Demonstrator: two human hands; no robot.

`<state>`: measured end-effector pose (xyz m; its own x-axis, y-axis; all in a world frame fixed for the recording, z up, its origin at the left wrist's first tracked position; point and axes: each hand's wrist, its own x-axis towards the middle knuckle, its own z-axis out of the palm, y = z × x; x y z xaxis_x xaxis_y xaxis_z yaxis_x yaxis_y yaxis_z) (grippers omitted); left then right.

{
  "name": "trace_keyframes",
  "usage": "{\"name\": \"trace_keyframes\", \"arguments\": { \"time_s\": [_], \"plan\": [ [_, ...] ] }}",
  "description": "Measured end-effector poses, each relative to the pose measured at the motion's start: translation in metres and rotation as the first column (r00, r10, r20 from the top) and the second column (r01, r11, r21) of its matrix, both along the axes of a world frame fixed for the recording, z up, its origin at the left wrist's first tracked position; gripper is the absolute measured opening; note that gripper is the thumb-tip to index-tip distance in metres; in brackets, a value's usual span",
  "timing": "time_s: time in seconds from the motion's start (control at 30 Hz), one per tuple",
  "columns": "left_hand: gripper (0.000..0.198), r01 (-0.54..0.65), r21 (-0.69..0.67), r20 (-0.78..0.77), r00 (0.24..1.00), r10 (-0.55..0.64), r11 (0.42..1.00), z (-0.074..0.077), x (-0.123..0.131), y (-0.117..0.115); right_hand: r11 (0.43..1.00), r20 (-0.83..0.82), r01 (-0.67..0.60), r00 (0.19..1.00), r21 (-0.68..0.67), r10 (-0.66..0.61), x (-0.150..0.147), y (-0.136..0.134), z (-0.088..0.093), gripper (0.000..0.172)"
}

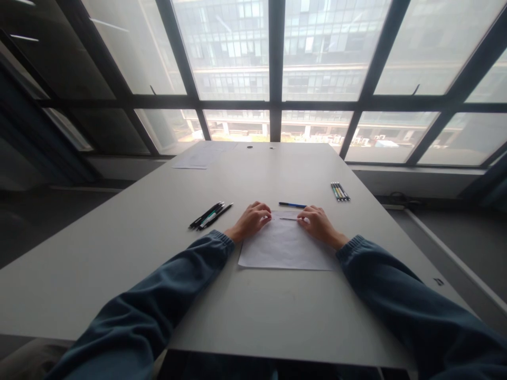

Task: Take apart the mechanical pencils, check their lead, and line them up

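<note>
A white sheet of paper (285,248) lies on the table in front of me, under both hands. My right hand (318,224) rests at its upper right and pinches a thin stick that looks like a pen refill (288,219), its tip toward the left. At the upper left of the sheet, my left hand (253,220) has its fingers curled together in a pinch. Whatever is between them, if anything, is too small to make out. Just beyond the sheet, near the right fingers, lies a blue and black pen (292,204).
Several dark pens (209,215) lie in a loose bunch left of my left hand. A neat row of several pens (340,191) is at the table's right side. More paper (198,157) lies at the far left of the white table (119,264), before tall windows.
</note>
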<state>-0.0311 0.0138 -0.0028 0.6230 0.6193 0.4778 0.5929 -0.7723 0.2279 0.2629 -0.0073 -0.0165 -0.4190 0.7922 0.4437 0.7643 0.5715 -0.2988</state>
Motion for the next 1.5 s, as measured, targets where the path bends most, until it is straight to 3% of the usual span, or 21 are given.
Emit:
{"name": "trace_keyframes", "arguments": {
  "time_s": [0.5,0.77,1.03,1.5],
  "plan": [
    [0.010,-0.005,0.003,0.024,1.000,0.005,1.000,-0.002,0.000,0.001,1.000,0.069,0.020,0.997,0.004,-0.020,-0.001,0.005,0.000,0.014],
    [0.008,-0.014,0.008,0.034,0.999,0.014,1.000,-0.005,-0.002,0.002,0.999,-0.035,0.042,0.999,0.016,-0.042,-0.006,0.014,0.003,0.014],
    [0.011,-0.026,0.014,0.023,0.999,0.026,1.000,-0.002,0.000,0.001,0.999,-0.061,0.047,0.997,-0.016,-0.048,-0.010,0.008,-0.004,0.013],
    [0.010,-0.025,0.070,0.064,0.998,0.021,0.997,0.002,0.005,-0.002,0.999,-0.047,-0.024,0.999,0.049,0.026,-0.015,-0.001,0.000,0.013]
  ]
}}
